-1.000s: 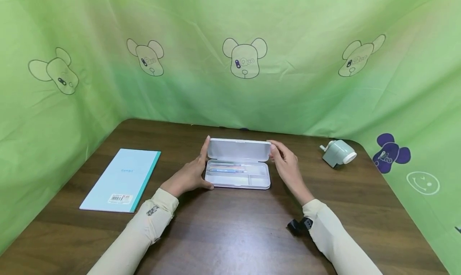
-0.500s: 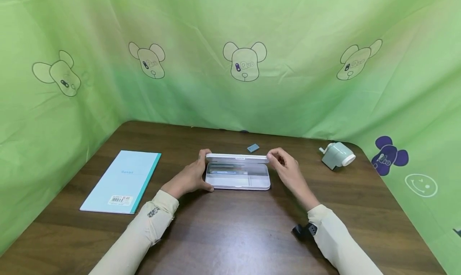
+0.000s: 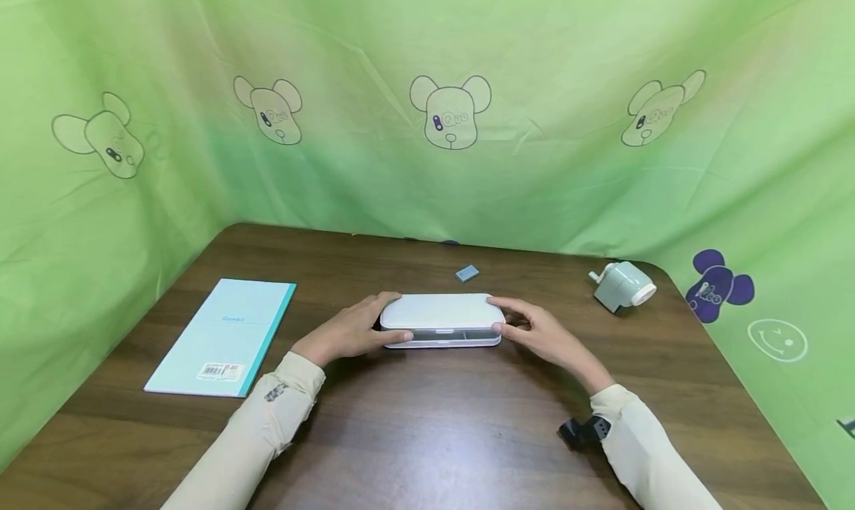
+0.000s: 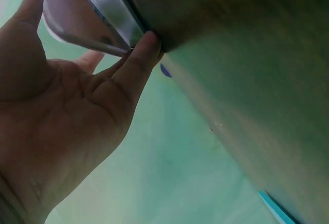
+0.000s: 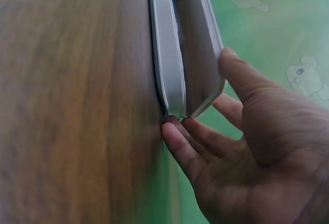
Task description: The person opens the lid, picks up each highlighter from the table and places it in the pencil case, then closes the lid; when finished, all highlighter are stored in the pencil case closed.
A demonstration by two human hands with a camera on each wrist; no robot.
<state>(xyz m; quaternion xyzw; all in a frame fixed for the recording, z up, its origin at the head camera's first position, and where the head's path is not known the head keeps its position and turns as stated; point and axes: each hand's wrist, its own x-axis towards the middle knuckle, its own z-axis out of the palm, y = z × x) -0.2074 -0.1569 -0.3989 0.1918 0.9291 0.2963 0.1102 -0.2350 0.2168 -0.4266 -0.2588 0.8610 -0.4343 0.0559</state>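
Note:
A white pencil case (image 3: pixel 441 311) lies on the table with its lid tilted partly down, leaving a dark gap along the front edge. At its left end my left hand (image 3: pixel 352 332) grips the case, thumb at the front of the lid and fingers toward the back. My right hand (image 3: pixel 546 337) holds the opposite end the same way. In the right wrist view, the right thumb (image 5: pixel 236 70) presses the lid's edge while other fingertips touch the hinge corner. The left wrist view shows the left hand (image 4: pixel 72 111) spread around the case's corner. The lid hides the pens inside.
A light blue eraser (image 3: pixel 467 273) lies behind the case. To the left is a pale blue notebook (image 3: pixel 223 335) with a teal spine. A grey-green pencil sharpener (image 3: pixel 624 286) with a crank stands at the back right. Green printed cloth (image 3: pixel 361 168) surrounds the wooden table (image 3: pixel 427 428).
The lid has swung down from upright toward the front, nearly covering the case. Both thumbs have moved onto its front edge. The eraser behind has come into sight.

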